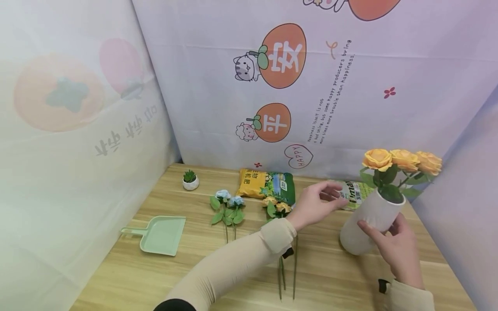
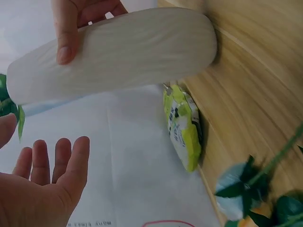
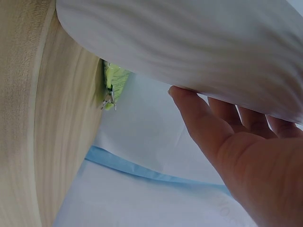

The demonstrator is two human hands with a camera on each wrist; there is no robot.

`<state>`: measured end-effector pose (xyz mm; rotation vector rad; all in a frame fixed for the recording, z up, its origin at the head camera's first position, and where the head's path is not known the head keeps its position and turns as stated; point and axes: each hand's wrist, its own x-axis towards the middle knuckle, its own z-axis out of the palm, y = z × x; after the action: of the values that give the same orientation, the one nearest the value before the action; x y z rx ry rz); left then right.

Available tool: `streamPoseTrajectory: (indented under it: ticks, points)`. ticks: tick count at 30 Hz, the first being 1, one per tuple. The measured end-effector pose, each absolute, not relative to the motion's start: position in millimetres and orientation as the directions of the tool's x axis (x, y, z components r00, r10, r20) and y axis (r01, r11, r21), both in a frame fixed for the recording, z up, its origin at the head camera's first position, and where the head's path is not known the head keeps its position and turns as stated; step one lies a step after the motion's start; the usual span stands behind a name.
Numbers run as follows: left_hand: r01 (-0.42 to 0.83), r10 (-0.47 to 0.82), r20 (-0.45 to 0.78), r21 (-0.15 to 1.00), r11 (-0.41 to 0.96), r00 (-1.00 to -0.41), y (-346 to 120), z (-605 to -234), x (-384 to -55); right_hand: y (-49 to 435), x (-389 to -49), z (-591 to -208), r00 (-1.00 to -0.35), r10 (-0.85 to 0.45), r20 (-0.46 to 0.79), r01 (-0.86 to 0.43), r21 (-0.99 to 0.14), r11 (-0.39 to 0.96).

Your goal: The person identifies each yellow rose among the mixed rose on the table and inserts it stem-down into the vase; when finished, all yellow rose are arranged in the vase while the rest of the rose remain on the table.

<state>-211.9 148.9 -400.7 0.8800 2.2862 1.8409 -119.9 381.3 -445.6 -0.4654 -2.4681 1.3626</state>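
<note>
My right hand [image 1: 402, 246] grips a white vase [image 1: 363, 229], thumb on the near side and fingers round the right side. The vase leans to the right, its base low over the table. Three orange-yellow roses [image 1: 404, 160] with green leaves stand in its mouth. In the right wrist view the thumb [image 3: 201, 113] and fingers lie along the vase wall [image 3: 189, 42]. To the left of the vase, my left hand [image 1: 317, 203] is held in the air with nothing in it. The left wrist view shows its fingers [image 2: 71, 165] spread and slightly bent, apart from the vase.
Behind the hands lie a green-and-white packet [image 1: 355, 194] and a yellow-green bag [image 1: 266, 183]. Yellow roses [image 1: 282, 207] lie under my left forearm, with blue roses [image 1: 229, 201] further left. A small potted succulent [image 1: 190, 180] and a green dustpan [image 1: 163, 235] are at the left.
</note>
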Motion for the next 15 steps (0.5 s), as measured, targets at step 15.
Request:
streamPoseTrajectory:
  ticks: [15]
  points:
    - [0.241,0.367,0.168,0.957,0.163,-0.915,57.8,-442.3,-207.6,383.2,-119.7,-445.2,-0.916,0.394,0.072,0.144,-0.858,0.493]
